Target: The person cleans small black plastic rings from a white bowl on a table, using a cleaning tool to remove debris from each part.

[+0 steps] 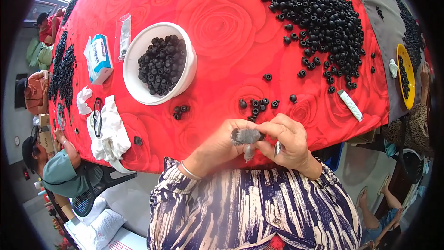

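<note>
Low in the frame, I see my left hand (217, 146) and right hand (286, 141) pinching one grey fuzzy piece (246, 136) over the table edge (185, 164); loosened fingers could drop it off the edge

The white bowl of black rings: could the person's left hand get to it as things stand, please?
Probably yes: only bare red tablecloth and a few loose rings lie between the left hand and the white bowl, though that hand holds a grey piece.

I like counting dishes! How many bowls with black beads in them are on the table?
2. A white bowl stands left of the middle on the red cloth; a yellow bowl sits at the far right edge. Others may be hidden out of view.
</note>
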`<state>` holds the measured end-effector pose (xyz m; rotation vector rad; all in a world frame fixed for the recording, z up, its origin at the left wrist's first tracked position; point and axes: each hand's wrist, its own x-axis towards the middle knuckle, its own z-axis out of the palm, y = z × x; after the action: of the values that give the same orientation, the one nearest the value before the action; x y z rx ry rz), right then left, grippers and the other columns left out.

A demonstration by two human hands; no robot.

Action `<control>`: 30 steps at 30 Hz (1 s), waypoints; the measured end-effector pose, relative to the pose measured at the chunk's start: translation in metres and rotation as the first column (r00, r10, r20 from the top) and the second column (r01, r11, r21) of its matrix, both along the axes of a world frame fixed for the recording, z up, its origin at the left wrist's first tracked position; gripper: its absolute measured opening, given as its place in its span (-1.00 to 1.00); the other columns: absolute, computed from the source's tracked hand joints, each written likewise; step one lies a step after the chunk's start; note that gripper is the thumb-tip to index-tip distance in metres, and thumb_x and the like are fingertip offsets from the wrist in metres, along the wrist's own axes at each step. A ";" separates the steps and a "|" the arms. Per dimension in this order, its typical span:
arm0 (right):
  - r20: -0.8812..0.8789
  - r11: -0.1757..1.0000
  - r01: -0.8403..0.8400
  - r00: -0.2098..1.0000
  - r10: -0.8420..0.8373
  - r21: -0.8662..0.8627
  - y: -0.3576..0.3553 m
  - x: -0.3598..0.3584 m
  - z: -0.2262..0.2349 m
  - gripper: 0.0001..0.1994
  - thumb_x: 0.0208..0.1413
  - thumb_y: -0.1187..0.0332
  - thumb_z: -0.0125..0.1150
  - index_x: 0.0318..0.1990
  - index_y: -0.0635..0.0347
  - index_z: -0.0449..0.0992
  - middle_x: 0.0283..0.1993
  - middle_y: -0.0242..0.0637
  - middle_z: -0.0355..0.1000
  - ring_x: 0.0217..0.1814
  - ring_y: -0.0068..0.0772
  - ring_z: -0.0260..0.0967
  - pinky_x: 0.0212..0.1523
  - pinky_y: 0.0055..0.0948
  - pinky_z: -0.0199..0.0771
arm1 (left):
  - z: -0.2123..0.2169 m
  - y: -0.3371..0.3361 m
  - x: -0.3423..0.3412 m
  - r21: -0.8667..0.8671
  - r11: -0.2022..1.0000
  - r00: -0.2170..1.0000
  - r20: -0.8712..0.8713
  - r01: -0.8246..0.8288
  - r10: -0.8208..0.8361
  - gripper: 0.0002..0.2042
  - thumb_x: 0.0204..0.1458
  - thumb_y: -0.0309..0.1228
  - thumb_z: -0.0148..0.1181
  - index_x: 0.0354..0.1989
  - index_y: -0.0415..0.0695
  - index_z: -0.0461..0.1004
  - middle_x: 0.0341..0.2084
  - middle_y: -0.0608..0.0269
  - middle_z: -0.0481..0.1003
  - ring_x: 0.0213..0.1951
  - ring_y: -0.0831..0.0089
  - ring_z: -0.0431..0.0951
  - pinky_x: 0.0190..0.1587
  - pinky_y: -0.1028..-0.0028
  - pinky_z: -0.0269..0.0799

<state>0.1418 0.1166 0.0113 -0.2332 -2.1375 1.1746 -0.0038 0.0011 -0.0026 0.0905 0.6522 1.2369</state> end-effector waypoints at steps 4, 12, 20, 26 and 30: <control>0.055 0.929 -0.242 0.962 0.267 -0.278 0.005 0.004 0.002 -0.71 -0.22 0.51 0.37 -0.25 0.29 0.50 -0.47 -0.30 0.36 -0.57 -0.51 0.27 -0.57 -0.55 0.25 | -0.004 -0.003 -0.007 0.088 0.975 0.975 -0.105 0.205 -0.196 -0.87 0.09 -0.42 0.10 -0.31 -0.23 0.48 -0.57 0.27 0.47 -0.66 0.55 0.43 -0.57 0.58 0.37; 0.110 0.876 -0.090 0.981 0.161 -0.474 0.008 0.016 0.015 -0.66 -0.12 0.49 0.21 -0.13 0.37 0.38 -0.41 -0.25 0.32 -0.36 -0.38 0.35 -0.36 -0.46 0.32 | 0.003 0.003 -0.003 0.089 0.996 1.000 -0.017 0.012 -0.010 -0.84 0.06 -0.45 0.14 -0.26 -0.29 0.49 -0.46 0.23 0.50 -0.50 0.56 0.48 -0.49 0.59 0.40; 0.250 0.952 -0.010 0.964 0.090 -0.304 0.007 0.015 0.013 -0.89 0.01 0.57 0.01 -0.26 0.32 0.35 -0.42 -0.17 0.29 -0.41 -0.20 0.29 -0.37 -0.35 0.29 | 0.003 0.002 -0.002 0.121 0.993 0.979 -0.205 0.014 0.012 -0.84 0.09 -0.45 0.12 -0.26 -0.31 0.49 -0.49 0.26 0.48 -0.52 0.56 0.47 -0.47 0.57 0.42; 0.288 0.959 -0.003 0.954 0.087 -0.282 0.009 0.011 0.015 -0.87 -0.01 0.56 0.08 -0.27 0.29 0.35 -0.45 -0.18 0.27 -0.44 -0.18 0.27 -0.41 -0.32 0.28 | 0.001 0.000 -0.002 0.101 0.995 0.975 -0.221 0.001 0.022 -0.85 0.10 -0.47 0.10 -0.26 -0.30 0.49 -0.52 0.29 0.47 -0.53 0.58 0.47 -0.47 0.58 0.43; 0.280 0.963 0.002 0.957 0.076 -0.271 0.008 0.008 0.010 -0.86 -0.03 0.56 0.10 -0.27 0.28 0.36 -0.46 -0.18 0.28 -0.44 -0.18 0.28 -0.42 -0.31 0.27 | -0.003 0.000 0.000 0.093 0.995 0.983 -0.178 -0.033 0.049 -0.85 0.09 -0.47 0.10 -0.23 -0.29 0.49 -0.48 0.26 0.48 -0.49 0.56 0.48 -0.45 0.57 0.44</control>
<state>0.1501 0.1247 0.0215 -0.5154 -2.2295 1.5340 -0.0037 0.0012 -0.0057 0.2672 0.7576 1.3073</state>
